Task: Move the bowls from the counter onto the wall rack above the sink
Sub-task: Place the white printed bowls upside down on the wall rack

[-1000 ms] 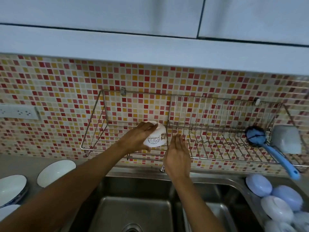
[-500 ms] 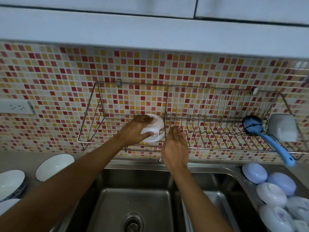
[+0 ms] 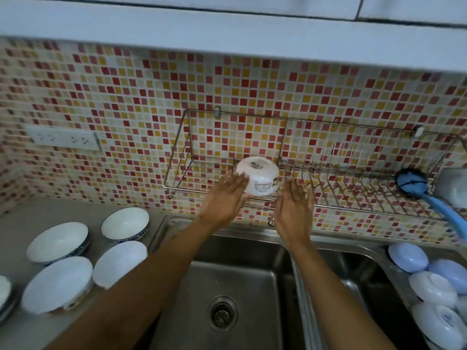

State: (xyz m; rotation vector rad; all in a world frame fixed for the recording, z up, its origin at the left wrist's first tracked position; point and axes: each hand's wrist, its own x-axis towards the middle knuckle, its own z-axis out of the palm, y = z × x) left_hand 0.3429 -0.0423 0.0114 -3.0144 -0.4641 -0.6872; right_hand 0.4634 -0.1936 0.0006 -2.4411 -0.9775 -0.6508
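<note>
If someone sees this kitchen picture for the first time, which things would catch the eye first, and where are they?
First, the small white bowl sitting upside down on the left part of the wire wall rack, with the left hand and right hand open on either side of it. Next, the bright red and yellow mosaic tiles behind. Then the white bowls waiting on the counter at the left.

- The small white bowl [image 3: 257, 176] sitting upside down on the wall rack [image 3: 353, 173] in front of me carries dark printed lettering and a little cartoon figure on its side, but the print is too blurred to read.
- I can read no other text.
</note>
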